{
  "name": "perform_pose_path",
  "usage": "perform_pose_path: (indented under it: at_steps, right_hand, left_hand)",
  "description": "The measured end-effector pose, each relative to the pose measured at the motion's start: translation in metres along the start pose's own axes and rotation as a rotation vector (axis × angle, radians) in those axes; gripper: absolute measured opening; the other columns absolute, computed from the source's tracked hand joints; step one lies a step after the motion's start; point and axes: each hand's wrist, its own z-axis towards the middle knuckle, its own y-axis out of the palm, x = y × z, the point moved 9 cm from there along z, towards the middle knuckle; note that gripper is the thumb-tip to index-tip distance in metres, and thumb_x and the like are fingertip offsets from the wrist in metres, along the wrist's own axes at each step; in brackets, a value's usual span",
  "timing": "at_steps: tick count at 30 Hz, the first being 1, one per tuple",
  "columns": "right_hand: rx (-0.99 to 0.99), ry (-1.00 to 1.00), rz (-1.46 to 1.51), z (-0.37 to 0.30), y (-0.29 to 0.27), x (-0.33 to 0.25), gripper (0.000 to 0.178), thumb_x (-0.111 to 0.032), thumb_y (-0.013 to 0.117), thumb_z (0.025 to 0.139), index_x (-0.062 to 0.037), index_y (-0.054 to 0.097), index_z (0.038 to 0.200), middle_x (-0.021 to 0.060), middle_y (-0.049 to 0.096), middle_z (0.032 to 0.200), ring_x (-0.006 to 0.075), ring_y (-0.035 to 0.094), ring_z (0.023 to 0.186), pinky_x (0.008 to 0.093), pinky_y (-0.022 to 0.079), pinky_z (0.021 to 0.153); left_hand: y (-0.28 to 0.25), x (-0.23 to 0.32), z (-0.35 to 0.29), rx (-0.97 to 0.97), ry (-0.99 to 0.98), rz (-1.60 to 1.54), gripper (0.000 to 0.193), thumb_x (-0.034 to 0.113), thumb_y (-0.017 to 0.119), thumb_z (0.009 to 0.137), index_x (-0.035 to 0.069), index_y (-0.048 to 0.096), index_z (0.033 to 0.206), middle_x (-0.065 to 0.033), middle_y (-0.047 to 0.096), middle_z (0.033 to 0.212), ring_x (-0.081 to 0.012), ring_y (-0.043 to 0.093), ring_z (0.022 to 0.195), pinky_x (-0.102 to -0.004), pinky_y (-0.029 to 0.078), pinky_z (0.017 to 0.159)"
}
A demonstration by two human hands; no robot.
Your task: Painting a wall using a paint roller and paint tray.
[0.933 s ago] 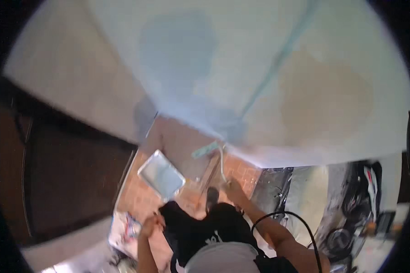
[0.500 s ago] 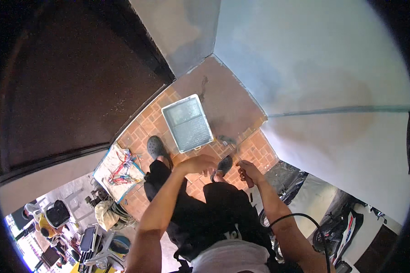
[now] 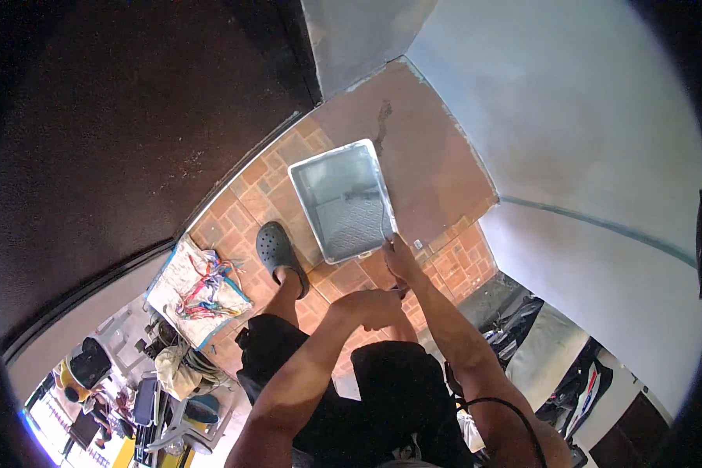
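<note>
My right hand is wrapped round the handle of a small paint roller, just past the near right corner of a paint tray. The roller's wire frame reaches over the tray's right side, and its grey roller head lies across the middle of the tray. White-rimmed, the tray sits on the tiled floor, with wet-looking grey paint in the deep far part and a textured slope nearer me. My left hand hangs in front of my right leg, fingers curled with nothing visible in them.
A brown board or sheet covers the floor in the corner by the pale walls. My left clog stands left of the tray. A cloth sack with coloured strings lies further left. Chairs and clutter fill the lower left; motorcycles stand lower right.
My right hand has moved forward and left, bringing the roller head from beside the tray into it. My left hand has lowered slightly and its fingers have curled. The view has shifted.
</note>
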Motion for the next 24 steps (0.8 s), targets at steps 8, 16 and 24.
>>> perform_pose_path:
  at_steps: [8, 16, 24]
  right_hand:
    - [-0.138, 0.17, 0.166, 0.049, 0.043, -0.07, 0.021, -0.017, 0.051, 0.094, -0.0008, 0.048, 0.108, 0.0179, 0.062, 0.071, 0.03, 0.065, 0.056, 0.0428, 0.051, 0.05]
    - [-0.347, 0.719, 1.215, 0.026, 0.062, -0.068, 0.018, -0.023, 0.051, 0.096, -0.006, 0.052, 0.103, 0.0038, 0.051, 0.071, 0.0124, 0.045, 0.053, 0.0281, 0.041, 0.048]
    - [-0.738, 0.81, 2.212, 0.028, 0.051, -0.128, 0.018, -0.023, 0.06, 0.096, -0.0064, 0.053, 0.098, 0.0028, 0.051, 0.079, 0.0121, 0.044, 0.057, 0.0249, 0.039, 0.05]
  left_hand:
    - [-0.006, -0.003, -0.009, 0.138, 0.309, 0.275, 0.033, 0.025, 0.049, 0.092, -0.002, 0.066, 0.096, -0.022, 0.068, 0.094, -0.0375, 0.066, 0.091, -0.0468, 0.051, 0.082]
    - [-0.029, -0.005, -0.013, 0.23, 0.284, -0.042, 0.036, 0.028, 0.051, 0.089, -0.002, 0.07, 0.093, -0.0241, 0.069, 0.093, -0.0374, 0.068, 0.085, -0.0497, 0.053, 0.075]
    - [-0.047, 0.013, -0.029, 0.276, 0.407, 0.059, 0.039, 0.031, 0.052, 0.089, -0.003, 0.069, 0.094, -0.0242, 0.068, 0.093, -0.0383, 0.068, 0.087, -0.0497, 0.053, 0.075]
